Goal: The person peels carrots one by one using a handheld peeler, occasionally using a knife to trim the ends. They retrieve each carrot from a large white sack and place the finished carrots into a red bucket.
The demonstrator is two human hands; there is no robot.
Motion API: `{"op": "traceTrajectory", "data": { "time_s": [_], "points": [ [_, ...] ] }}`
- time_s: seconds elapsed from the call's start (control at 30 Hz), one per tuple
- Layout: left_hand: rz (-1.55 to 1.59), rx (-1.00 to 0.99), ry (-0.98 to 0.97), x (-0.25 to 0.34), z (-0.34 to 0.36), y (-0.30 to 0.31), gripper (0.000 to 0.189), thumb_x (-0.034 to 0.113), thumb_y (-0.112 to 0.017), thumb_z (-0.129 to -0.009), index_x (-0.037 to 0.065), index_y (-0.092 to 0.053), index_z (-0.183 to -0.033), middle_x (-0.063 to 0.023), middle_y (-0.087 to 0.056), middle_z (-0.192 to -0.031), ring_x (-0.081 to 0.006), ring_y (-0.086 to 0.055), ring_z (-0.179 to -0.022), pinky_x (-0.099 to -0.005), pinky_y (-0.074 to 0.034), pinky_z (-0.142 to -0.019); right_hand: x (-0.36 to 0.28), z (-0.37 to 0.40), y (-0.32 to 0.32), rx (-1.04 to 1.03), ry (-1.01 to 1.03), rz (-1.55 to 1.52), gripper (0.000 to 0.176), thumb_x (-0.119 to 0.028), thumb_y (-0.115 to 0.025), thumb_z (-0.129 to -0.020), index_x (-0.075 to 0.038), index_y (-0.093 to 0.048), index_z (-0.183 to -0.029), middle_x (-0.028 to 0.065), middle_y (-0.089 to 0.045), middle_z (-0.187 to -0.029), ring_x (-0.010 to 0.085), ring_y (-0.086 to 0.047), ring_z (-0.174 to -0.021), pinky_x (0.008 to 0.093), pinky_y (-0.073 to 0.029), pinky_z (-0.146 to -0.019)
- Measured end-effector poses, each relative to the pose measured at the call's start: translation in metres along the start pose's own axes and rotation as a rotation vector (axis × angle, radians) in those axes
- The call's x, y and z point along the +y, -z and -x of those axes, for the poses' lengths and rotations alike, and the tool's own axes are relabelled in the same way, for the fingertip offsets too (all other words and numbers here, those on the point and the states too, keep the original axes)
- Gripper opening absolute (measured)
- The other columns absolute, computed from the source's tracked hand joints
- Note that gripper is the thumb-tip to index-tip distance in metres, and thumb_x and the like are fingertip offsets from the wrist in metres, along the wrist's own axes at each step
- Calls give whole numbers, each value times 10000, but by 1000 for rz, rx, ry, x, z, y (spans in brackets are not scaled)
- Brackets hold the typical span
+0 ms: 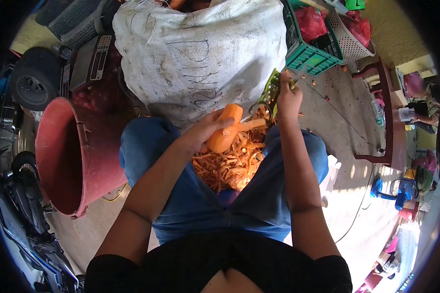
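As the left hand clasps the orange vegetable over the peelings, at their twelve o'clock, the right hand grips a green tool toward one o'clock.

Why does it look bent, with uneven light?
Head view: edges bow and corners go black, probably a very wide lens; sunlight bleaches the floor at picture right, a soft shadow crosses the white sack, the red bucket is dark inside.

On my L I see a red plastic tub tipped on its side, w/ a black rubber tyre just behind. On my R, a green plastic crate touches a white perforated basket.
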State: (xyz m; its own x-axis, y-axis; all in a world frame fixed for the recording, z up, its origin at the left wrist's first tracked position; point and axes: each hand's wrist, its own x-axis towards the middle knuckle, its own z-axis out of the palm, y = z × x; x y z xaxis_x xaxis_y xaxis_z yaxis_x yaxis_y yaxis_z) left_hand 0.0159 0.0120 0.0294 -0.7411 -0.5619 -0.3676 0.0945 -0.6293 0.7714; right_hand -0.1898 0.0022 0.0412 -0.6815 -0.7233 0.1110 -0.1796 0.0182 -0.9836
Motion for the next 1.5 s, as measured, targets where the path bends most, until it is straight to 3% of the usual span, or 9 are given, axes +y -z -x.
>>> {"op": "traceTrajectory", "data": {
  "time_s": [0.13,0.23,0.33,0.8,1.17,1.23,1.27,1.33,1.5],
  "points": [
    [-695,222,-366,4,4,3,462,252,-632,-667,-7,-453,-1005,-119,-555,-850,-195,-559,-725,-289,-426,-665,-21,16,5,-189,234,279,263,-199,-514,-781,22,-473,-646,127,-418,-476,168,-405,-428,300,-334,-439],
    [-978,350,-506,12,11,-2,429,197,-644,-647,-1,-471,-986,-112,-566,-814,-158,-554,-725,-283,-423,-662,-20,27,10,-640,382,579,146,-143,-573,-659,-21,-496,-687,190,-507,-604,367,-497,-596,396,-395,-525],
    [-882,366,-522,13,12,-2,410,174,-640,-641,0,-479,-976,-111,-572,-779,-137,-549,-709,-273,-423,-658,-27,41,8,-827,460,636,149,-146,-575,-637,-28,-500,-689,178,-512,-601,352,-509,-599,408,-400,-540],
    [-821,235,-503,15,17,3,381,141,-640,-626,-15,-507,-946,-101,-577,-740,-120,-545,-658,-248,-427,-621,-18,54,-3,-913,552,748,140,-100,-561,-611,-13,-480,-685,178,-505,-621,344,-501,-627,399,-393,-549],
    [-1027,248,-629,19,25,-5,361,145,-637,-640,-9,-511,-941,-76,-561,-777,-114,-529,-706,-251,-428,-649,-3,58,-14,-746,445,764,169,-195,-530,-668,-27,-520,-689,202,-537,-657,361,-526,-650,429,-422,-595],
    [-575,136,-403,17,26,-4,411,196,-638,-600,28,-516,-955,-112,-573,-791,-203,-559,-715,-279,-421,-659,-9,58,-17,-742,391,759,171,-196,-520,-675,-28,-528,-699,202,-543,-673,360,-528,-663,423,-426,-607],
    [-574,140,-402,17,29,-6,411,196,-638,-600,28,-516,-955,-112,-573,-791,-203,-559,-715,-279,-421,-659,-10,57,-20,-738,335,749,174,-198,-511,-683,-28,-537,-709,201,-548,-689,359,-530,-675,416,-430,-618],
    [-728,-284,-341,21,41,-22,431,212,-644,-596,44,-516,-972,-110,-569,-838,-223,-554,-763,-288,-415,-700,15,38,-22,-703,267,889,187,-207,-508,-685,-30,-547,-729,200,-553,-706,357,-533,-689,409,-432,-633],
    [-899,-260,-539,-1,42,-37,427,205,-675,-589,43,-516,-951,-89,-554,-871,-184,-535,-798,-286,-406,-740,32,28,-21,-727,102,984,241,-247,-517,-689,-28,-565,-777,201,-560,-750,346,-535,-745,396,-426,-689]
  ]
}}
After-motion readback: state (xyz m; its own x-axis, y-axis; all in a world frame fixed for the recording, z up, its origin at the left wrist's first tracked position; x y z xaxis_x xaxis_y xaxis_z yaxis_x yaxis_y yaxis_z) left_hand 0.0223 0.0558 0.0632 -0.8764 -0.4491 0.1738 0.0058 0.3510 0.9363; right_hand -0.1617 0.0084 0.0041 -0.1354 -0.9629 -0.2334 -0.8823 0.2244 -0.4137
